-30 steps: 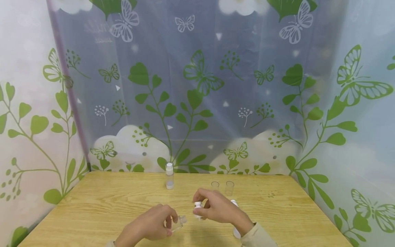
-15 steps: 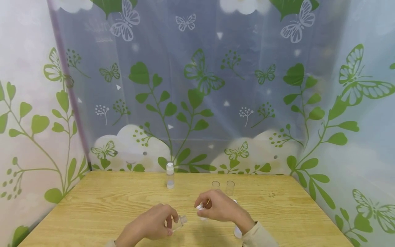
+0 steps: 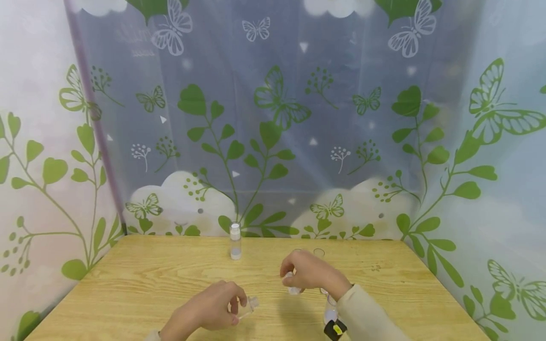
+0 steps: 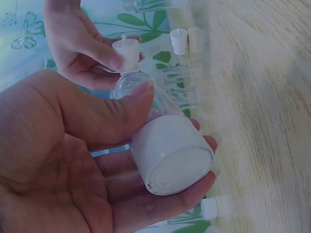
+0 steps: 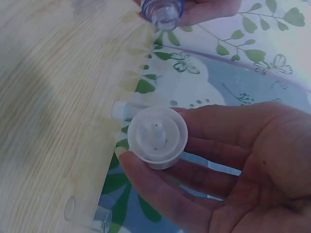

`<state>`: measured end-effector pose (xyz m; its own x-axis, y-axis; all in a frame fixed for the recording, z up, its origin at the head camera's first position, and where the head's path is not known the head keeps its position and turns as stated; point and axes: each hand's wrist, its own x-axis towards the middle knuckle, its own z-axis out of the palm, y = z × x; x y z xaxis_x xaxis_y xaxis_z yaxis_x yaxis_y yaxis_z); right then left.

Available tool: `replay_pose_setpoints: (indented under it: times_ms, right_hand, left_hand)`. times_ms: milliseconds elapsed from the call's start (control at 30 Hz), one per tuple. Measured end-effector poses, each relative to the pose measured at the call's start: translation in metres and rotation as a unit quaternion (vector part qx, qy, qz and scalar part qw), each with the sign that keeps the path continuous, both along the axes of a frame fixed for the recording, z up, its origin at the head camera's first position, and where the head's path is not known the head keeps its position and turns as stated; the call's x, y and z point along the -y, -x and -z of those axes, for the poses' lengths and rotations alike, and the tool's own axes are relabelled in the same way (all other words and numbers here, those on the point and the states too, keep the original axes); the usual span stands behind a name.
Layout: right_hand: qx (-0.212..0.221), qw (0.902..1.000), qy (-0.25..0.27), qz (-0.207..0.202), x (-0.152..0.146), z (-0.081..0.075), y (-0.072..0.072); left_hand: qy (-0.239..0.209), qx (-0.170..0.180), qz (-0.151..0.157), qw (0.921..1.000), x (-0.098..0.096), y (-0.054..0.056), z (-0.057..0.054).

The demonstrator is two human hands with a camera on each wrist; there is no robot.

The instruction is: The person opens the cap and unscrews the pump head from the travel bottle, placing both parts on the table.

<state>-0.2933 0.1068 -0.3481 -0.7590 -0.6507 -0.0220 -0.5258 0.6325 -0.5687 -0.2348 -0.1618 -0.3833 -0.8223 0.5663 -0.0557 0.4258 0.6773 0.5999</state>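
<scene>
My left hand grips a clear bottle with a white base. The bottle is tilted, its uncapped neck pointing right towards the other hand. Between thumb and fingers, my right hand pinches a white pump head, held above the table and apart from the bottle. The right wrist view looks onto its round ringed face with a small stub in the middle. In the head view, the right fingers cover part of the pump head.
At the back of the wooden table stands another pump bottle under a clear cover. Behind my right hand are two clear cylindrical caps, partly hidden. A white-based bottle stands beside the right sleeve, by a black device.
My right hand has moved right and a little away from the left hand, turning and tilting the pump head. The left hand and its bottle stay almost still.
</scene>
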Motion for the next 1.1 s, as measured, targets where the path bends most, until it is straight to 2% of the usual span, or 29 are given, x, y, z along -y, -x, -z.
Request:
replay_pose_setpoints:
  times_ms: [333, 733, 1100]
  right_hand:
    - [-0.016, 0.9968, -0.060, 0.050, 0.004, -0.002, 0.012]
    - [0.013, 0.9873, -0.113, 0.111, 0.005, 0.002, 0.035]
    - [0.022, 0.9782, -0.148, 0.144, 0.010, 0.014, 0.044]
  left_hand:
    - [-0.007, -0.006, 0.003, 1.0000, 0.001, 0.000, 0.000]
    - [-0.008, -0.022, 0.010, 0.9997, 0.002, 0.000, -0.002]
    - [-0.010, -0.016, 0.008, 0.9998, 0.004, -0.002, -0.003]
